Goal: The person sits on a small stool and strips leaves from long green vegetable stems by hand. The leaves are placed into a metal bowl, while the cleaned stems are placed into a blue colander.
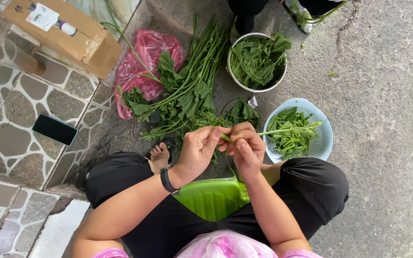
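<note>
Both hands meet above the green stool (213, 197): the left hand (198, 150) and right hand (244, 148) pinch one green stem (283, 130), whose long axis runs rightward from the right hand over the pale blue colander (322, 125) on the concrete ground.

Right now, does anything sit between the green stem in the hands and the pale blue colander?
Nothing visible does. The left hand and right hand pinch the long green stem, whose far end already reaches over the pale blue plastic colander.
</note>
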